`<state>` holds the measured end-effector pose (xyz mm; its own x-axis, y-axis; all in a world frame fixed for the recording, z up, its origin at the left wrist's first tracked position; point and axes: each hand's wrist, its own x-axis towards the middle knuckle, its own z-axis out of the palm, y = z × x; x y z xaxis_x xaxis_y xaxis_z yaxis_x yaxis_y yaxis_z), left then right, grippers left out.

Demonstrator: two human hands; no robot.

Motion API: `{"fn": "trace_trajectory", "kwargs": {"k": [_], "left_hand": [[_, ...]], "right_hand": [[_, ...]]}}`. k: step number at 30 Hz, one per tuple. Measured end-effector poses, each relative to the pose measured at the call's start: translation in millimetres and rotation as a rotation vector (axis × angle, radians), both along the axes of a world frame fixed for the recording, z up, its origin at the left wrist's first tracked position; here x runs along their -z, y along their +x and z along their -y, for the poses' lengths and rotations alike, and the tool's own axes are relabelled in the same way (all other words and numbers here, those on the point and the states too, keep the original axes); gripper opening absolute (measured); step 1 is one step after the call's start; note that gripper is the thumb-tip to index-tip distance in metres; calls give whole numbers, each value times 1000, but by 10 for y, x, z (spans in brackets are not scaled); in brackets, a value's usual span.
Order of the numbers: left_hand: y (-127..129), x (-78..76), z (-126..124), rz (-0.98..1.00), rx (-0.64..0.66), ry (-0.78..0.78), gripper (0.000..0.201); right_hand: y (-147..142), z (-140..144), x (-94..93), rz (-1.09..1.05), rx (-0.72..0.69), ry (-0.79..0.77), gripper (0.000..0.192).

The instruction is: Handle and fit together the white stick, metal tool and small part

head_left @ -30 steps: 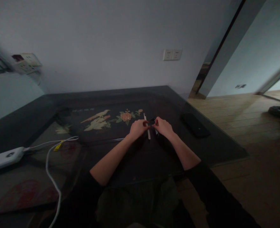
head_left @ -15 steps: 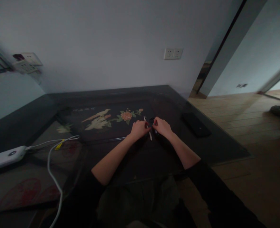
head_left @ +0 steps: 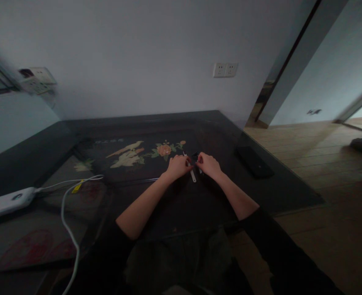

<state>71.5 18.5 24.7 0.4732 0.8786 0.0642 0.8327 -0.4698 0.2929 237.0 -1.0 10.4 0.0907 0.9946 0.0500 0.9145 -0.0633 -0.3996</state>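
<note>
Near the middle of the dark glass-topped table (head_left: 175,205), both hands are held close together over a slim white stick-like object (head_left: 192,173) and a small dark item (head_left: 195,156). The left hand (head_left: 177,166) is closed around the upper part of the white stick, whose lower end points back toward the table's near edge. The right hand (head_left: 209,164) is pinched on the small dark item at the stick's upper end; what that item is cannot be told in the dim light. The two pieces are seen touching, or very nearly so, but whether they are joined cannot be told, so the work is judged to be midway at most. A dark phone (head_left: 254,162) lies near the table's right edge, and a white power bank (head_left: 7,202) with its white cable (head_left: 64,205) lies by the left edge.
</note>
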Motion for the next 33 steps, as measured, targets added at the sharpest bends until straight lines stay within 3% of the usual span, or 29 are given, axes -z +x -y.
{"fn": "trace_trajectory", "kwargs": {"k": [16, 20, 23, 29, 33], "left_hand": [[-25, 5, -16, -24, 7, 25, 28], [-187, -98, -57, 90, -13, 71, 25], [-436, -134, -54, 242, -23, 13, 26], [-773, 84, 138, 437, 0, 26, 26], [-729, 236, 201, 295, 1, 46, 49]], "right_hand": [[-8, 5, 3, -13, -9, 16, 9], [17, 42, -64, -69, -2, 72, 12], [-28, 84, -169, -156, -28, 158, 13], [-392, 95, -307, -225, -302, 207, 8], [-562, 75, -225, -83, -343, 188, 11]]}}
